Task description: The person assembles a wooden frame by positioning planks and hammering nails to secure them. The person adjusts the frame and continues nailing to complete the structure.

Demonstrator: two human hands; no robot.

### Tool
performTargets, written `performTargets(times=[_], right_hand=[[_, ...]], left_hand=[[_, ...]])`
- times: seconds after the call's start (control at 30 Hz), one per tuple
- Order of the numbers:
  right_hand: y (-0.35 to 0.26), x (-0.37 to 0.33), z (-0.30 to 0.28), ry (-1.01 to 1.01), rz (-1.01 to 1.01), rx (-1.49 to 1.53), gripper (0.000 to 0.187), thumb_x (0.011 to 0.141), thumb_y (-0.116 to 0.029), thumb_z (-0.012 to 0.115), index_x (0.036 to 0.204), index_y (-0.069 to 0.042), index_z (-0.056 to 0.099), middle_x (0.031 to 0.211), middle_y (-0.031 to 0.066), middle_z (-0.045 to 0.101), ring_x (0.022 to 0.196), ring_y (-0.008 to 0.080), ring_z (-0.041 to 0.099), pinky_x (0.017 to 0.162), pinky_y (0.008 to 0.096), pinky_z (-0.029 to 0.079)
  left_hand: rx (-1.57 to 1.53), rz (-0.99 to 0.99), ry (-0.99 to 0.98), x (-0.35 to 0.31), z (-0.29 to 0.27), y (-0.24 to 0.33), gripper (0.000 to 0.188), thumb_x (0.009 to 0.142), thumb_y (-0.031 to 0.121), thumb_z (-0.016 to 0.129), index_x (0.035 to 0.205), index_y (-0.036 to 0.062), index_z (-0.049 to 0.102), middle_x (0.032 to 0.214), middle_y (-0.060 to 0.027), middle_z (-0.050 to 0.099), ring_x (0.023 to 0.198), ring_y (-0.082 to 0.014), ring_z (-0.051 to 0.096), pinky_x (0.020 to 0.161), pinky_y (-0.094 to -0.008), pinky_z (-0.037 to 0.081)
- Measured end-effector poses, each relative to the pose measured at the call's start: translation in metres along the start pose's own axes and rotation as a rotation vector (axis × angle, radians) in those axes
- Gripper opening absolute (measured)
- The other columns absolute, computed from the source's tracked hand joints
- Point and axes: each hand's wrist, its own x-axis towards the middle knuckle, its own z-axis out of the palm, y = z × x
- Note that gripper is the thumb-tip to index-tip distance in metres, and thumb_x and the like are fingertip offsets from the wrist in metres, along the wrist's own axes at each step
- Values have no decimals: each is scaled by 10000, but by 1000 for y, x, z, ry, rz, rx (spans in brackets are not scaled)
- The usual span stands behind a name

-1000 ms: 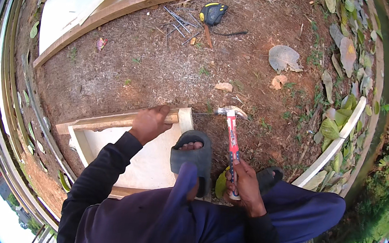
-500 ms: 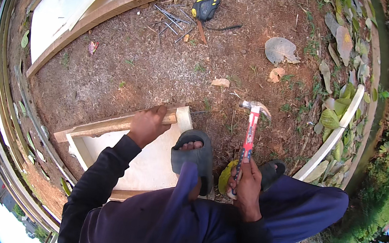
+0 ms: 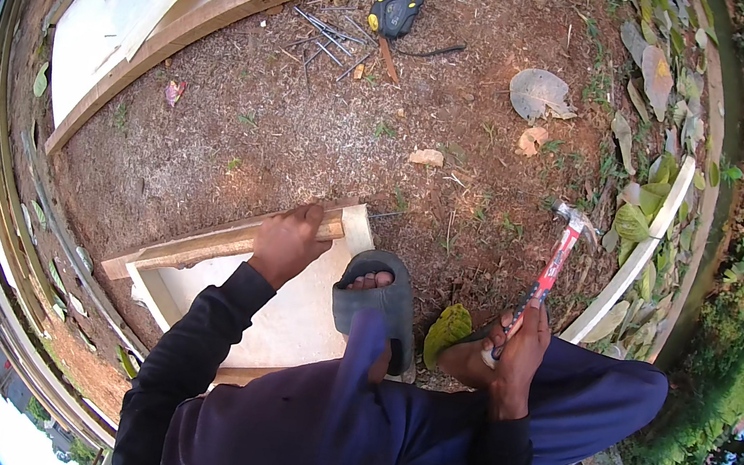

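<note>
My left hand [image 3: 287, 244] is closed around the wooden strip [image 3: 207, 243] along the far side of a shallow wooden frame with a pale panel [image 3: 287, 316]. A nail [image 3: 382, 215] sticks out sideways from the frame's far right corner, close to that hand. In my right hand [image 3: 518, 355] is a claw hammer [image 3: 552, 267] with a red and dark handle, gripped near its end. The hammer's head points away from me, to the right of the frame and apart from it. My sandalled foot [image 3: 385, 307] rests over the frame's right end.
Loose nails [image 3: 329, 34] lie in a small pile on the soil beside a black and yellow tape measure [image 3: 394, 14]. Farther left stands a larger wooden frame [image 3: 232, 10] with white sheets. Dry leaves [image 3: 539, 95] and a pale wooden bar [image 3: 633, 257] lie to the right.
My right hand has swung the hammer to the right, away from the frame, and its head now tilts rightward. My left hand keeps its hold on the strip.
</note>
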Motion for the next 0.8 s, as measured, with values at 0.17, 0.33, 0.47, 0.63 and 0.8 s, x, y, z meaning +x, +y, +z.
performTargets(times=[0.17, 0.33, 0.47, 0.63, 0.8], right_hand=[[37, -40, 27, -355, 408, -313, 176, 1104, -251, 473, 1040, -100, 538, 694, 5, 526, 471, 97, 480, 413, 277, 416], [5, -2, -4, -117, 158, -149, 184, 1095, -268, 493, 1069, -96, 553, 685, 17, 522, 464, 96, 474, 404, 286, 420], [3, 19, -6, -59, 135, -92, 191, 1092, -279, 501, 1087, -99, 562, 665, 10, 511, 445, 92, 461, 385, 280, 406], [8, 9, -4, -373, 567, -199, 170, 1076, -274, 534, 1089, -106, 556, 665, 16, 548, 412, 98, 459, 348, 269, 392], [1, 34, -13, -118, 333, -131, 190, 1068, -304, 546, 1015, -121, 546, 660, 18, 548, 389, 96, 432, 332, 261, 386]], left_hand=[[-5, 23, 19, 4, 3, 0, 545, 768, 308, 838, 1193, 51, 615, 1043, -173, 736, 844, -359, 741, 719, -463, 605], [12, -19, 2, -2, 3, -2, 546, 775, 317, 831, 1203, 60, 609, 1013, -175, 740, 820, -365, 739, 709, -465, 604], [-2, -102, -131, 5, -9, 9, 566, 758, 302, 843, 1188, 20, 608, 1160, -156, 706, 973, -353, 720, 812, -456, 591], [-22, -60, -89, 4, -7, 7, 549, 760, 307, 840, 1169, 23, 609, 1131, -156, 708, 966, -351, 720, 810, -455, 593], [-2, -80, -89, 4, -5, 7, 531, 750, 300, 846, 1140, 28, 610, 1085, -147, 709, 934, -339, 724, 783, -444, 600]])
